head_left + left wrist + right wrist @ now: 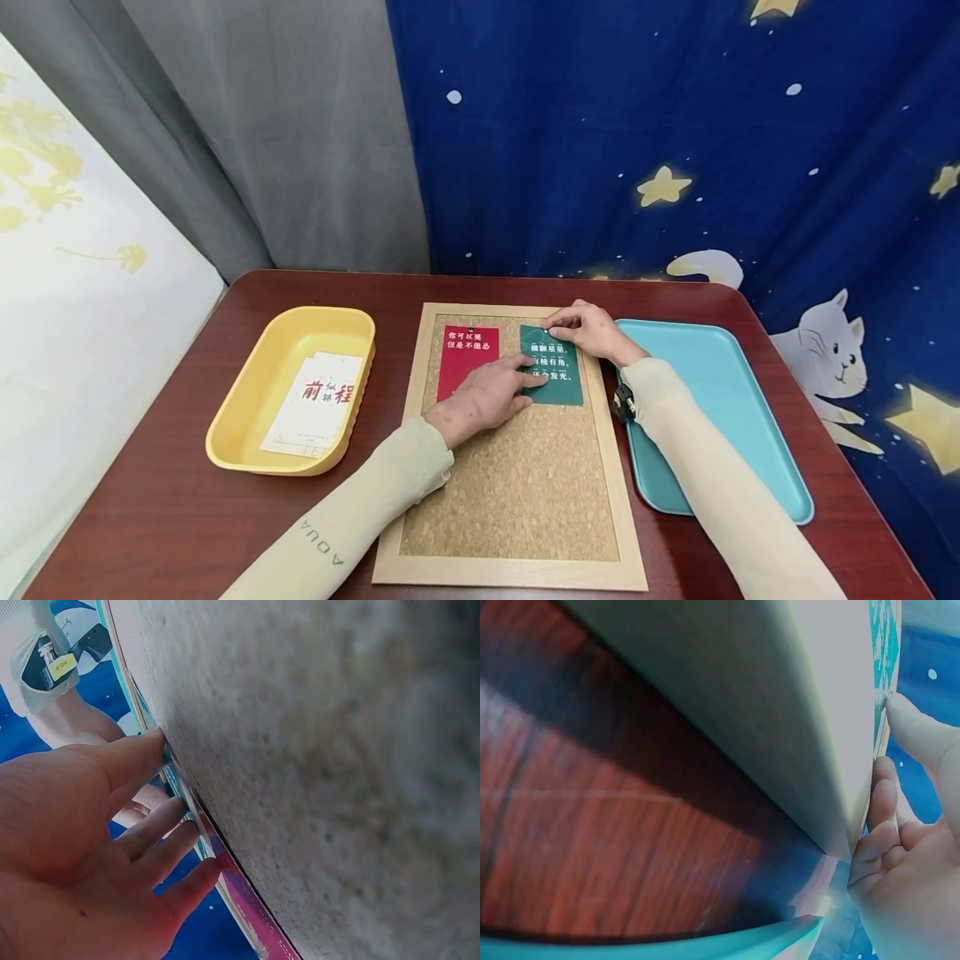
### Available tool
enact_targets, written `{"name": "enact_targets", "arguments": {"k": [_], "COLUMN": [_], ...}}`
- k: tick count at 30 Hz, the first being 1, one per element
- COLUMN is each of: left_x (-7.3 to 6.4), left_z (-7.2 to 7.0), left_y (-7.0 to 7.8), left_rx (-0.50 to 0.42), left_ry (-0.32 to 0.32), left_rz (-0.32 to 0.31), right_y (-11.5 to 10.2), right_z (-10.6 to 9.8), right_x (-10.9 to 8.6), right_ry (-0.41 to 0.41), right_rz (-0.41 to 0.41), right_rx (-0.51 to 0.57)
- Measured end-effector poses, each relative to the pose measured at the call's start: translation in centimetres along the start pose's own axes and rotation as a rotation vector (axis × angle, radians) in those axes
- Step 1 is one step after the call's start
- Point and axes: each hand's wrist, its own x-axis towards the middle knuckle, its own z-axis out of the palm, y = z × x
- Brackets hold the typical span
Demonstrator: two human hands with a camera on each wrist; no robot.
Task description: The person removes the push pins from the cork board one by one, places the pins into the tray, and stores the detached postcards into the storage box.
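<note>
On a wood-framed cork board lie a red card and a green card, both printed with white characters. My left hand rests fingertips on the green card's lower left part, its wrist over the red card's lower edge. In the left wrist view the left hand's fingers spread fairly straight. My right hand is at the green card's top edge, thumb on it beside a small dark pin. A gap separates thumb and bent fingers in the right wrist view. Another dark pin sits atop the red card.
Left of the board stands a yellow basket with white printed cards inside. A turquoise tray lies to the right, under the right forearm. All stand on a dark red wooden table, with curtains behind it.
</note>
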Motion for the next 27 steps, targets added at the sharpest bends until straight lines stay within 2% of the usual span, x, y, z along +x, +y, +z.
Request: {"name": "enact_targets", "arguments": {"k": [10, 27], "left_x": [0.06, -0.07], "left_z": [-0.13, -0.02], "left_y": [-0.03, -0.16], "left_rx": [-0.017, -0.014], "left_ry": [-0.005, 0.006], "left_rz": [-0.001, 0.007], "right_y": [-0.35, -0.42], "right_z": [-0.01, 0.11], "right_x": [0.64, 0.91], "right_ry": [0.005, -0.053], "right_rz": [-0.018, 0.05], "right_rx": [-0.013, 0.044]}}
